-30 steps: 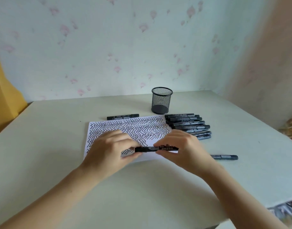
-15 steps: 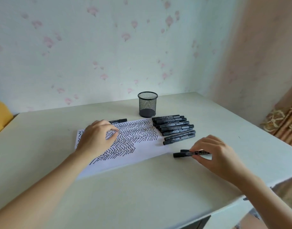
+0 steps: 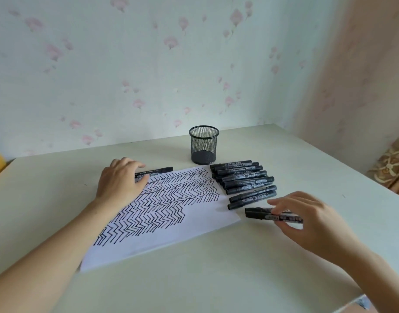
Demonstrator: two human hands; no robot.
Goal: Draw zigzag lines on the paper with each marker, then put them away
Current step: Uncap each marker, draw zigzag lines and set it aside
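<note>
**Both hands on markers at opposite sides of the paper**

The right hand (image 3: 311, 220) pinches a black marker (image 3: 259, 213) between thumb and curled fingers, just off the near right corner of the paper (image 3: 194, 224). The marker lies nearly level, its cap end sticking out to the left of the fingers and its body running under them. It sits just near of the row of markers (image 3: 243, 181), which lie side by side on the table (image 3: 216, 279) to the right of the paper.

The left hand (image 3: 119, 181) rests at the far left corner of the paper, its fingers curled over one end of a second marker (image 3: 158, 171). That marker lies flat along the far edge of the sheet, its right end showing past the fingertips. Whether the fingers grasp it or only rest on it cannot be told.

Black zigzag lines cover much of the paper. A black mesh cup (image 3: 203, 144) stands upright beyond the row, far from both hands.
</note>
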